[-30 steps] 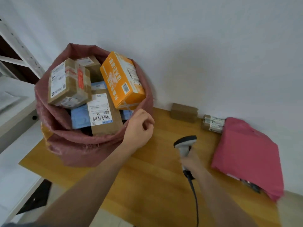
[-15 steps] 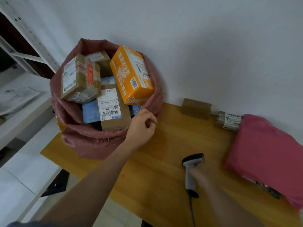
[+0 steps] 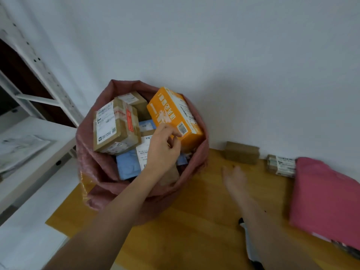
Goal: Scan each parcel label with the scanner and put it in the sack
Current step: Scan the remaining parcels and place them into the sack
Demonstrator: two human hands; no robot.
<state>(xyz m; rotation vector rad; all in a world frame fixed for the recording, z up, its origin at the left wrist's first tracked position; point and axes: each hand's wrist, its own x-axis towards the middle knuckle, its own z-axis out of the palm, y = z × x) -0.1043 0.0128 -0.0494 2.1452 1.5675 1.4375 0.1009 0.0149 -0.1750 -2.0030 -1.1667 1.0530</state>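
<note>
A reddish-pink sack [image 3: 91, 164] stands at the table's back left, stuffed with several parcels. Among them are an orange box [image 3: 171, 112], a taped brown box [image 3: 115, 127] and a blue mailer [image 3: 127, 166]. My left hand [image 3: 163, 151] hovers over the sack with loosely curled fingers, its fingertips at the orange box's lower edge. My right hand [image 3: 233, 178], blurred and empty, reaches with straight fingers across the table toward a plain brown box [image 3: 241, 152] by the wall. The scanner [image 3: 250, 246] lies on the table, mostly hidden under my right forearm.
A small labelled parcel [image 3: 281, 165] sits by the wall beside a large pink mailer bag [image 3: 327, 199] on the wooden table [image 3: 194, 221]. A white metal shelf unit [image 3: 35, 145] with papers stands to the left. The white wall closes off the back.
My right hand let go of the scanner, which now lies on the table, and moved forward toward the plain brown box. My left hand rose over the sack to the orange box.
</note>
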